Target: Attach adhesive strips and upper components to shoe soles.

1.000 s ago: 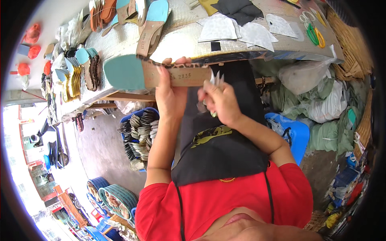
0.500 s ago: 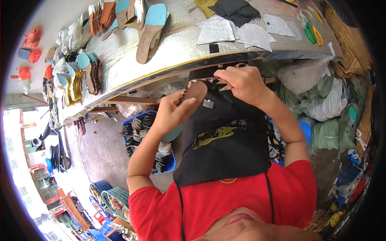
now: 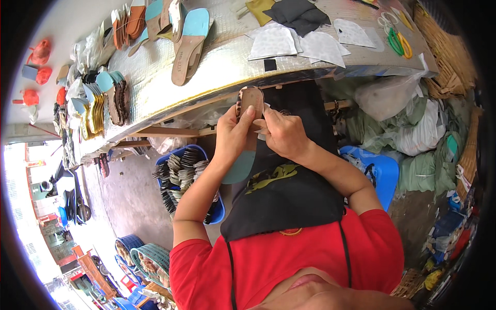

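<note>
My left hand (image 3: 231,132) is closed around a shoe insole (image 3: 241,165), its thumb lying across the brown upper face. The insole is brown at the rounded far end and pale blue at the near end, which hangs below the hand. A narrow leopard-patterned edging strip (image 3: 238,106) runs along the rounded end's left rim. My right hand (image 3: 284,135) is pinched at the insole's right edge, on the strip; its fingertips partly hide the strip there. Both hands are in front of my black apron (image 3: 289,206), just below the workbench's front edge.
On the foil-covered workbench (image 3: 227,57) lie loose insoles (image 3: 188,49), white cut pieces (image 3: 274,41), black cloth (image 3: 299,15) and scissors (image 3: 397,41). Stacked insoles (image 3: 93,111) stand at its left end. Below are blue baskets (image 3: 219,209) (image 3: 380,170) and plastic bags (image 3: 421,124).
My right hand has come in from the upper right to the insole's edge, and the strip it held stretched out no longer spans a gap. The insole has turned more upright in my left hand.
</note>
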`<move>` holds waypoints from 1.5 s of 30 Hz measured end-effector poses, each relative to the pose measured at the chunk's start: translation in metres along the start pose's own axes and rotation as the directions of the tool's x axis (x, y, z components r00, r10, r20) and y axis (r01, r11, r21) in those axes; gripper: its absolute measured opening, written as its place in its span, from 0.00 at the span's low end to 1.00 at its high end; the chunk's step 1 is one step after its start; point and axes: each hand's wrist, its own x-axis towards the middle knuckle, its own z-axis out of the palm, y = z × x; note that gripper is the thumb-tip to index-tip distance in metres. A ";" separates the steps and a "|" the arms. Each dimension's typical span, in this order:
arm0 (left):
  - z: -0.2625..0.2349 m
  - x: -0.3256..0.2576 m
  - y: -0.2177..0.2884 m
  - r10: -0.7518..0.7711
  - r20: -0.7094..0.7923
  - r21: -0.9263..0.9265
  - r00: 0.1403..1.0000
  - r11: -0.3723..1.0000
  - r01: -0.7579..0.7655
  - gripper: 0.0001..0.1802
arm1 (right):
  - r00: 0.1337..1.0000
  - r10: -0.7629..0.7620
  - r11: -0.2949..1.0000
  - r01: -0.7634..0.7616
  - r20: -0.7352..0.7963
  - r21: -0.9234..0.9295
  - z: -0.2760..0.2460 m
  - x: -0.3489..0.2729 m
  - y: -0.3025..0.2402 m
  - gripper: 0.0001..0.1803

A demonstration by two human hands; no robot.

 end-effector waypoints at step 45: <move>-0.011 0.025 0.026 -0.119 -0.059 -0.453 0.991 0.888 0.079 0.17 | 0.711 0.273 0.173 -0.699 0.648 0.694 -0.017 -0.016 0.002 0.15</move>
